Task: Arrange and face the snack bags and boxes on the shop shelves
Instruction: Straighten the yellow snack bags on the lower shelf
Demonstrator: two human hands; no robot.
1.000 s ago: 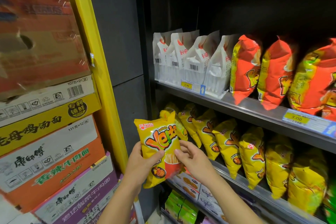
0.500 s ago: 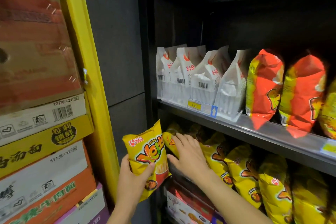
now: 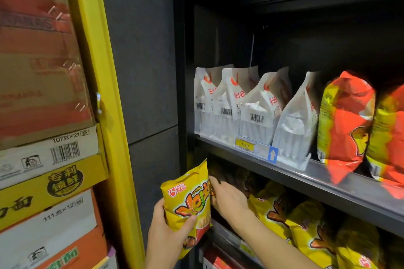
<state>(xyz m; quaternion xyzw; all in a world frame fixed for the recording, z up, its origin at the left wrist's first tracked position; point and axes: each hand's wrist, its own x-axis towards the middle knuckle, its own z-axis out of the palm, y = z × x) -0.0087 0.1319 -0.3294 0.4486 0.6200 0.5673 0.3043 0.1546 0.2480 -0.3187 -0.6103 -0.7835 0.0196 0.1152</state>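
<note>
My left hand (image 3: 167, 232) grips a yellow potato-snack bag (image 3: 188, 201) upright, just in front of the left end of the lower shelf. My right hand (image 3: 229, 200) reaches past that bag into the shelf, its fingers against the first of the yellow bags (image 3: 275, 214) standing in a row there; whether it grips one I cannot tell. On the shelf above stand white snack bags (image 3: 238, 105) turned sideways, and orange-red bags (image 3: 347, 120) to their right.
Stacked cardboard noodle cartons (image 3: 46, 137) fill the left, beside a yellow post (image 3: 105, 94) and a dark grey wall panel (image 3: 144, 72). A price tag (image 3: 255, 148) hangs on the upper shelf's edge (image 3: 328, 190). Red boxes (image 3: 218, 262) sit on the shelf below.
My right hand let go of the held bag and went into the lower shelf's row. My left hand moved the bag closer to the shelf's left end. The view tilted up.
</note>
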